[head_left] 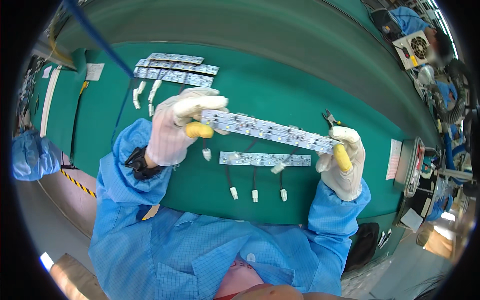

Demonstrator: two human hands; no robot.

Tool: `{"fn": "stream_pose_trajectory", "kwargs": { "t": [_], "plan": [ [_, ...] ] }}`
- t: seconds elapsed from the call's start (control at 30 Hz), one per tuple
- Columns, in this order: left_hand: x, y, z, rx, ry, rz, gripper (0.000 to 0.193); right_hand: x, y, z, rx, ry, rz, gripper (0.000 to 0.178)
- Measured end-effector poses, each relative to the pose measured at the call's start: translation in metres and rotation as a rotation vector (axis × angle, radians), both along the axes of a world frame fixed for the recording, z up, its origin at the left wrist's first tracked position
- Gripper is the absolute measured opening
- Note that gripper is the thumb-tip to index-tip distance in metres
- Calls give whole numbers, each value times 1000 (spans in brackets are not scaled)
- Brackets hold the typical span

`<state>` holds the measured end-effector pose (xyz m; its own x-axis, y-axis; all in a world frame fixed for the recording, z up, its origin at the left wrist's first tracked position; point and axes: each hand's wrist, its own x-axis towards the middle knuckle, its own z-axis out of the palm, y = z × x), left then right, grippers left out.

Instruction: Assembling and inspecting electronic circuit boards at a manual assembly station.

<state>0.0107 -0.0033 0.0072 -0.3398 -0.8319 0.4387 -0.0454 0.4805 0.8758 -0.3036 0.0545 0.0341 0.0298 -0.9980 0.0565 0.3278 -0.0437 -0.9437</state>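
I hold a long narrow white circuit strip (270,130) above the green mat, one end in each hand. My left hand (182,127), in a white glove with a yellow thumb cot, pinches its left end. My right hand (344,162), gloved the same way, grips its right end. Short black wires with white plugs hang from the strip. A second, shorter circuit strip (265,159) lies flat on the mat just below it, with three wires ending in white connectors (255,194).
A stack of similar strips (175,70) with white plugs lies at the far left of the green mat (280,85). Small cutters (331,119) rest near my right hand. A tray (412,167) stands at the right edge. Another person in blue works at the far right.
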Motion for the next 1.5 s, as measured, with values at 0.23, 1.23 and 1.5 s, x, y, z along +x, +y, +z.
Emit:
{"fn": "stream_pose_trajectory", "kwargs": {
  "t": [0.23,1.23,1.5],
  "plan": [
    [2,4,-1,278,169,-66,49,0,2,14,79,80,81,36],
    [-7,-3,-2,344,-5,99,52,-6,4,11,-24,118,155,50],
    [-1,3,-3,357,223,4,47,-4,-1,4,54,106,59,49]
  ]
}}
